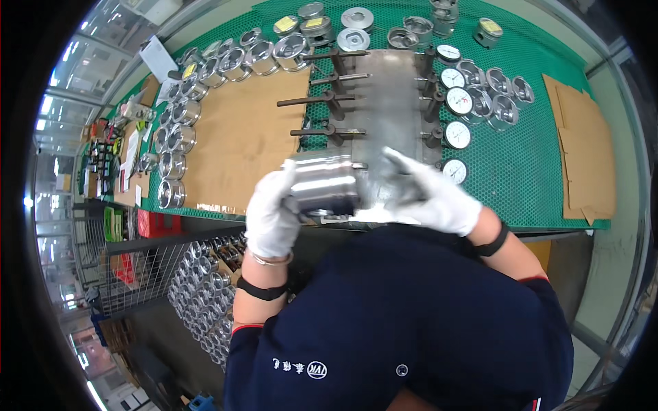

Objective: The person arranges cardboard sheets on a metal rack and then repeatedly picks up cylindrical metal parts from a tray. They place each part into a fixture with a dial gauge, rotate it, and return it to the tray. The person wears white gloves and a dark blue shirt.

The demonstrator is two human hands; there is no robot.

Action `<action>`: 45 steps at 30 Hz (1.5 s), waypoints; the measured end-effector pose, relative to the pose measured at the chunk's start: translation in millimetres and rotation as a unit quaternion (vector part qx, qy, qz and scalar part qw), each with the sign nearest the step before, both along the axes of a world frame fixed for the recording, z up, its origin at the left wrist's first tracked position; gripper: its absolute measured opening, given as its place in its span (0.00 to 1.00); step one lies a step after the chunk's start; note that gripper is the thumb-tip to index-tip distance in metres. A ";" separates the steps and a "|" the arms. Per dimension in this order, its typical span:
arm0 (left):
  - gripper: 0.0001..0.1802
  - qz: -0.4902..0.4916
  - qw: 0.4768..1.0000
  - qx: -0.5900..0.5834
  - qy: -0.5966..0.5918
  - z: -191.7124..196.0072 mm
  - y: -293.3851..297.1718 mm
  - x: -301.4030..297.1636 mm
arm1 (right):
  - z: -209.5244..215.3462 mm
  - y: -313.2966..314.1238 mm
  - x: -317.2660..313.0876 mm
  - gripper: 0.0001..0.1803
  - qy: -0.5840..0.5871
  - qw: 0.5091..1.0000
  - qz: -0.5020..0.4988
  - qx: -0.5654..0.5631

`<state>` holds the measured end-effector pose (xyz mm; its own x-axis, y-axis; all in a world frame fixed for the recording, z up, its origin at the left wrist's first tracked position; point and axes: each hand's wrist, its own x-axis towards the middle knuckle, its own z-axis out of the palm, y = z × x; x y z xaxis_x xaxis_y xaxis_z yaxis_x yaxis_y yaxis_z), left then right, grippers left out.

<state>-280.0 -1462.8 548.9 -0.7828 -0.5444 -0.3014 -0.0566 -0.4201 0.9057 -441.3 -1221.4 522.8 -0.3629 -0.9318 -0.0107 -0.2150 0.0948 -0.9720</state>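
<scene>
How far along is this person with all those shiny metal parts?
Judging by the layout, a good share looks handled: rows of shiny pistons line the cardboard sheet on the green mat. In hand now: one piston, gripped by the gloved left hand, the right hand beside it at the dial-gauge fixture. Left: seemingly many more in the wire basket below.

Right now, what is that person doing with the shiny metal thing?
A person in white gloves holds a shiny metal cylinder over the near edge of a green-matted bench. The left hand grips its side; the right hand is at its other end. Behind it stands a metal gauge fixture with round dials, and more shiny cylinders line a cardboard sheet.
</scene>
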 end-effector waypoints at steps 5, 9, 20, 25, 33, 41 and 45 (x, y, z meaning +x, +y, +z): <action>0.21 -0.300 0.926 0.229 0.014 -9.1 18.3 -15.9 | -16.8 -15.2 27.4 0.69 0.161 0.980 -0.082 -0.084; 0.31 -0.414 0.877 -0.223 -0.103 -26.9 10.0 -21.2 | -29.1 -5.3 25.3 0.59 0.300 0.942 -0.105 0.106; 0.50 -0.295 0.664 -0.686 0.019 -85.2 34.2 -49.9 | -54.3 16.9 37.7 0.51 0.151 0.956 -0.195 0.161; 0.54 -0.258 0.698 -0.665 0.063 -89.7 39.0 -68.5 | -68.2 19.1 44.6 0.56 -0.172 0.948 -0.178 0.200; 0.55 -0.268 0.733 -0.622 0.065 -89.2 36.9 -83.9 | -83.2 22.1 43.8 0.56 -0.212 0.937 -0.203 0.186; 0.56 -0.267 0.737 -0.619 0.055 -92.3 38.3 -83.9 | -92.6 21.8 42.1 0.57 -0.141 0.947 -0.200 0.209; 0.56 -0.266 0.741 -0.615 0.050 -91.2 39.5 -83.5 | -84.7 21.9 41.5 0.58 -0.201 0.933 -0.196 0.224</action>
<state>-363.5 -1423.3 457.7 -0.9699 0.0342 0.2412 0.1759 0.7833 0.5962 -399.9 -1199.6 438.1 -0.5575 -0.5985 -0.5753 0.2948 0.5051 -0.8111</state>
